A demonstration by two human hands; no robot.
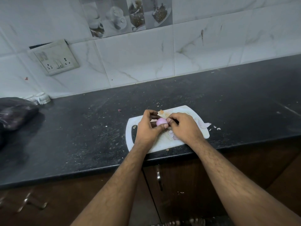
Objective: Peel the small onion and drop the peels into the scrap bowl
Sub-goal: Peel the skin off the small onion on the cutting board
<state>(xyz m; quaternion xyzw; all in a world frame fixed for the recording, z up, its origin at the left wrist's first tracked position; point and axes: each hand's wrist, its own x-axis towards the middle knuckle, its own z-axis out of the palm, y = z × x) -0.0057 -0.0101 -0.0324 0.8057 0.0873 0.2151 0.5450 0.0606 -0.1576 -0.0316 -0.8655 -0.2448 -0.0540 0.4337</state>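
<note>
While both hands (149, 126) (184, 126) pinch it, onion (161, 122) (smooth, round) gleams.

The light is dim, cool and flat, with no glare anywhere. The dark surface (81, 128) swallows detail and shows only a dull sheen far to the right of the left grip (149, 126) and right grip (182, 126). Under both grips a soft shadow falls on the white cutting board (162, 144). Wide-angle distortion bows the surface's front edge and tilts the wall tiles (138, 59). Well left of the grips the dark bag (14, 113) is smeared and out of focus, as are the cabinet handles (29, 203) below.
</note>
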